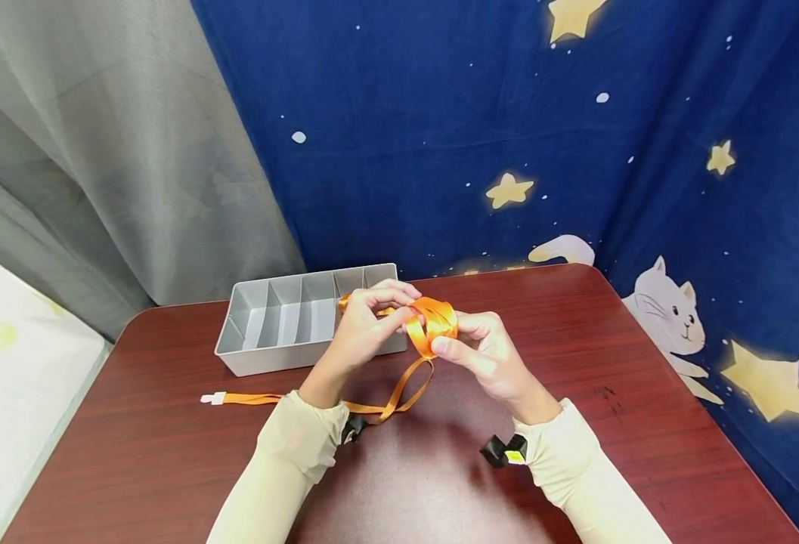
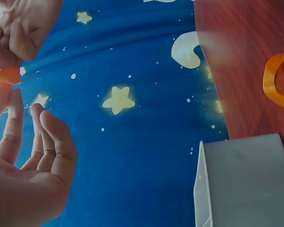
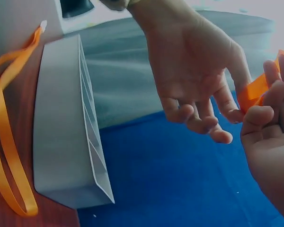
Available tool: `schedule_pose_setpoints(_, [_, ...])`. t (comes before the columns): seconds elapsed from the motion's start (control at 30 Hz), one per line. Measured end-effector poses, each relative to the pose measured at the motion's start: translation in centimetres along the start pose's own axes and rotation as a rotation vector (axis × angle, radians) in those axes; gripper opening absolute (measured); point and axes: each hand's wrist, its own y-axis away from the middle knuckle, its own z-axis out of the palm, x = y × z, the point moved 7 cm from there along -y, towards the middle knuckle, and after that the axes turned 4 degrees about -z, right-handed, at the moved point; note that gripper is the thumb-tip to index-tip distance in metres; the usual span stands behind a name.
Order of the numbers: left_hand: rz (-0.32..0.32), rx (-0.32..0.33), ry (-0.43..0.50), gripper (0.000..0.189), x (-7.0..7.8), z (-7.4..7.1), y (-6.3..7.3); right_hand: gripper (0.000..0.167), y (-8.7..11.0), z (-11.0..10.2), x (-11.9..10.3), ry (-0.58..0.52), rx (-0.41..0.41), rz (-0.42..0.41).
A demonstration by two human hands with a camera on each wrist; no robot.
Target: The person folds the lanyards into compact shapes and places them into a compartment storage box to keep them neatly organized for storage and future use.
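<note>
An orange ribbon lanyard (image 1: 438, 321) is gathered in loops between both hands above the table. My left hand (image 1: 361, 325) pinches the left side of the loops between thumb and index finger; its other fingers extend past the band, as the right wrist view shows. With thumb and fingers, my right hand (image 1: 490, 355) holds the right side of the wound part. The lanyard's loose length (image 3: 7, 137) hangs in a curve and runs left along the table, partly hidden by the left forearm. At its far left end is a white clip (image 1: 213, 398).
Behind the left hand stands a grey divided box (image 1: 311, 357); another orange bit (image 1: 342, 303) shows at its right compartments. The reddish-brown table (image 1: 644, 393) has rounded far corners. Grey and starry blue curtains (image 1: 399, 136) hang behind it.
</note>
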Motion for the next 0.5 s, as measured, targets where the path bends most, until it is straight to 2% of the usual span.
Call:
schedule_pose_setpoints(0.23, [0.056, -0.001, 0.055, 0.009, -0.4, 0.9, 1.1, 0.033, -0.3, -0.6, -0.1, 0.143, 0.035, 0.001])
schedule_pose_setpoints(0.4, [0.112, 0.098, 0.085, 0.009, -0.5, 1.6, 2.1, 0.037, -0.4, -0.9, 0.1, 0.157, 0.104, -0.036])
schedule_pose_setpoints(0.5, [0.116, 0.147, 0.11, 0.015, -0.5, 2.1, 2.7, 0.036, -0.4, -1.2, 0.5, 0.168, 0.149, -0.048])
